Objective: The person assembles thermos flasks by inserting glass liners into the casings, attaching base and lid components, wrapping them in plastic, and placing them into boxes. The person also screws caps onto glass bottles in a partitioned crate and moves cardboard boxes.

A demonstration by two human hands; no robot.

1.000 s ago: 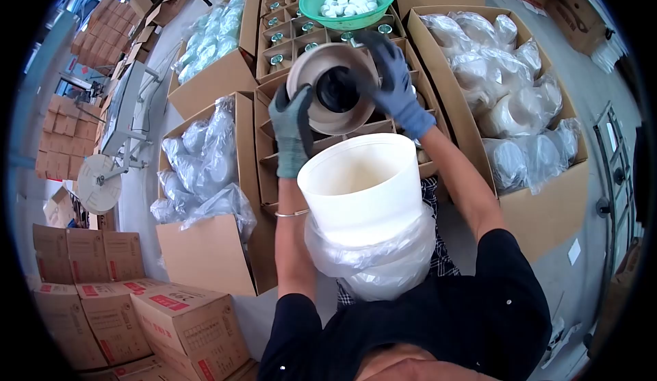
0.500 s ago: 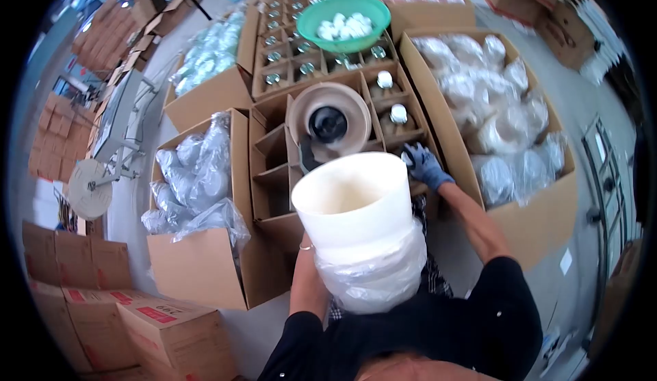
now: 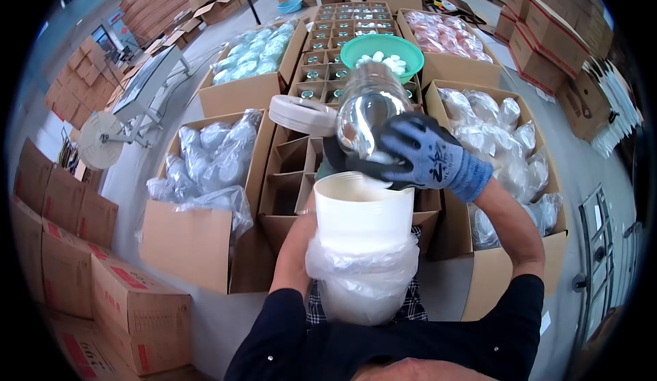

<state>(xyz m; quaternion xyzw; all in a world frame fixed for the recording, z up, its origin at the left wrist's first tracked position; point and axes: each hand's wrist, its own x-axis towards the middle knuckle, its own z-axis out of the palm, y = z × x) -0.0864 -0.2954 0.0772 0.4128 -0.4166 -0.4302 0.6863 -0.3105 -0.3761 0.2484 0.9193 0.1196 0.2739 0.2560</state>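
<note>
My right hand (image 3: pixel 424 152), in a blue-grey glove with dark fingertips, is closed round the lower side of a shiny silver flask liner (image 3: pixel 373 104), tilted above the white cylinder. My left hand (image 3: pixel 333 156), in a dark glove, is mostly hidden behind the cylinder and liner. At that hand, a beige ring-shaped part (image 3: pixel 301 115) hangs tilted above the divided box; the grip itself is hidden. The white open-topped cylinder (image 3: pixel 363 213) stands upright against my body, its lower part wrapped in clear plastic (image 3: pixel 363 268). Its mouth faces up, just below the liner.
A divided carton (image 3: pixel 284 176) lies ahead. Behind it, a green basin (image 3: pixel 414 59) of white caps sits on cartons of liners. Open boxes of plastic-wrapped pieces flank it: grey ones (image 3: pixel 205 155) left, clear-white ones (image 3: pixel 493 135) right. Stacked cartons (image 3: pixel 137 306) stand at lower left.
My right hand has risen from the divided carton with the silver liner, moving up and left over the cylinder. The beige ring has tilted and shifted left. The camera view has shifted too.
</note>
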